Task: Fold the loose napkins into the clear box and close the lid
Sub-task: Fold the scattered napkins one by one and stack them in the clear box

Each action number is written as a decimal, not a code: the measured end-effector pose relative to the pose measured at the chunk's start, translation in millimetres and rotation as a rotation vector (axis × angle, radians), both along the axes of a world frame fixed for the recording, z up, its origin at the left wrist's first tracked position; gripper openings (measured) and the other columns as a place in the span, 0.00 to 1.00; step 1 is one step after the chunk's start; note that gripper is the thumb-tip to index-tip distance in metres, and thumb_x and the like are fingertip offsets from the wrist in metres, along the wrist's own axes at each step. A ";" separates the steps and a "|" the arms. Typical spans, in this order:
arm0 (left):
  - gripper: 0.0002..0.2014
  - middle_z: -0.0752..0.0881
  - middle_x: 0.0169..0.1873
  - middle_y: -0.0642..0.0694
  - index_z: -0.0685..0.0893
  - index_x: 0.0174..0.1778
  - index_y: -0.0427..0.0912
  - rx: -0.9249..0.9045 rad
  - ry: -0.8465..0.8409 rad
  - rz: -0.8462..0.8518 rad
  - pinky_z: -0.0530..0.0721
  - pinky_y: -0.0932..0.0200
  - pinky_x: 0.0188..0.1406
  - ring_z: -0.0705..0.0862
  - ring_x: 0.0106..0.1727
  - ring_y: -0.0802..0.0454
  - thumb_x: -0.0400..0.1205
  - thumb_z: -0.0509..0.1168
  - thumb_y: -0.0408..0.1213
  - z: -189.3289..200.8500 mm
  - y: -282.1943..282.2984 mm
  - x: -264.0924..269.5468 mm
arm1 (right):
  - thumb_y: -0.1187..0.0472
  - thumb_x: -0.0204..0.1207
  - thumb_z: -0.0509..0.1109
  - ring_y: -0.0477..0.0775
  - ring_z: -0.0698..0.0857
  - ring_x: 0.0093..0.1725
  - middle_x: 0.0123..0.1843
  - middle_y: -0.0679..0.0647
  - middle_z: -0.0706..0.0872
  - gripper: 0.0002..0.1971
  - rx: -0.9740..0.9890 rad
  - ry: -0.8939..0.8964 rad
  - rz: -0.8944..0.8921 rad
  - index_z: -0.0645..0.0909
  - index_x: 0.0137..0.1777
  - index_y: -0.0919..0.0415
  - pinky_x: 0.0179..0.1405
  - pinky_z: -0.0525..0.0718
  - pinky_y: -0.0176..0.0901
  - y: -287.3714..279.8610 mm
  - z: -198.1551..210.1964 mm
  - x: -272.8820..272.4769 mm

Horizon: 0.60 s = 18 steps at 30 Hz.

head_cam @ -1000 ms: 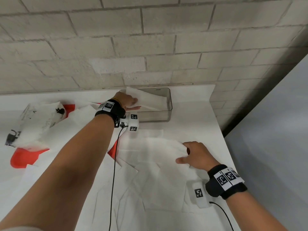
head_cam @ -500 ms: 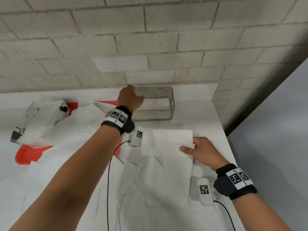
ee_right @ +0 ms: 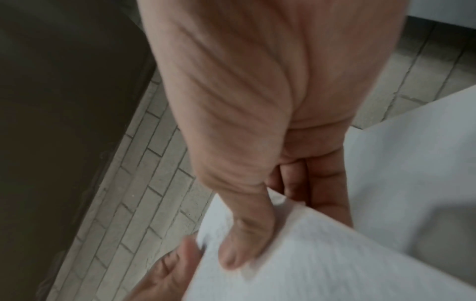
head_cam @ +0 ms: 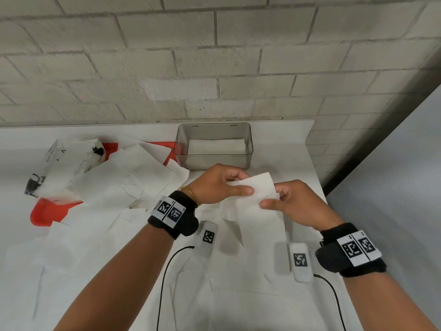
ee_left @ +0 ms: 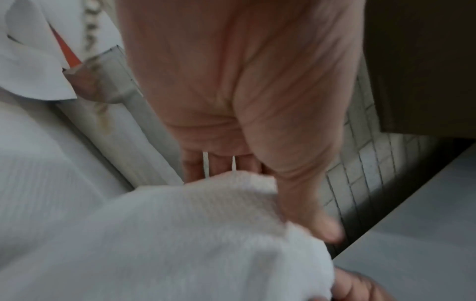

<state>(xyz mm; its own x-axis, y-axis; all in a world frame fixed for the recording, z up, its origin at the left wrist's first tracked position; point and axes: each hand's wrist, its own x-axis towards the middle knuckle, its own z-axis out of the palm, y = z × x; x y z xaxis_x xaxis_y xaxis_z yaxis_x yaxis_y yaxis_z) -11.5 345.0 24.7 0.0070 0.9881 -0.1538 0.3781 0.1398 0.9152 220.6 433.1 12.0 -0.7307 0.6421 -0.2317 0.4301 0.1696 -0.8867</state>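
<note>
A white napkin (head_cam: 256, 206) hangs in the air just in front of the clear box (head_cam: 213, 161). My left hand (head_cam: 222, 185) pinches its upper left part, thumb on top, and my right hand (head_cam: 286, 201) pinches its right edge. In the left wrist view the napkin (ee_left: 180, 234) lies under the thumb; in the right wrist view the thumb presses the napkin (ee_right: 322, 254). The box stands open by the wall with a folded napkin (head_cam: 217, 146) flat inside. Several loose napkins (head_cam: 133, 177) cover the table to the left and below. No lid can be made out.
A printed plastic wrapper (head_cam: 66, 163) lies at the far left over a red sheet (head_cam: 45, 211). The white table (head_cam: 288, 144) ends at the right, close to my right hand, with a grey surface (head_cam: 393, 187) beyond. A brick wall (head_cam: 214, 68) stands right behind the box.
My left hand left the box and came back to grip the napkin. My right hand lifted that napkin off the table toward the box. A folded napkin now lies flat inside the box.
</note>
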 end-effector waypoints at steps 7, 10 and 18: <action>0.10 0.94 0.46 0.41 0.88 0.48 0.40 0.122 -0.092 0.399 0.87 0.49 0.47 0.89 0.43 0.51 0.86 0.73 0.44 -7.8 -17.3 1.7 | 0.54 0.88 0.70 0.61 0.93 0.49 0.48 0.50 0.96 0.10 0.042 0.130 -0.177 0.94 0.58 0.52 0.56 0.90 0.54 -3.1 10.9 9.7; 0.07 0.94 0.52 0.47 0.87 0.57 0.44 0.205 -0.166 0.530 0.89 0.46 0.55 0.91 0.53 0.50 0.89 0.69 0.43 -13.1 -31.4 4.8 | 0.57 0.88 0.68 0.55 0.93 0.43 0.47 0.53 0.96 0.11 -0.015 0.224 -0.228 0.93 0.56 0.54 0.46 0.92 0.51 -4.6 24.0 10.8; 0.09 0.92 0.52 0.50 0.87 0.55 0.54 0.142 -0.464 0.627 0.87 0.37 0.62 0.89 0.53 0.52 0.92 0.61 0.43 -10.3 -50.6 39.4 | 0.50 0.80 0.71 0.55 0.91 0.51 0.58 0.60 0.94 0.16 -0.274 0.334 -0.172 0.92 0.62 0.54 0.46 0.87 0.50 -5.7 41.9 7.1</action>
<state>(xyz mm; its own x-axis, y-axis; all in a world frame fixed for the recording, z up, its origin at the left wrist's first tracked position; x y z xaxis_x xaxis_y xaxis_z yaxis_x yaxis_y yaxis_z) 27.9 294.3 14.4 -0.5249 0.8390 -0.1434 -0.1573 0.0700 0.9851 227.7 427.4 53.9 -0.6828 0.7081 -0.1800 0.1151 -0.1391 -0.9836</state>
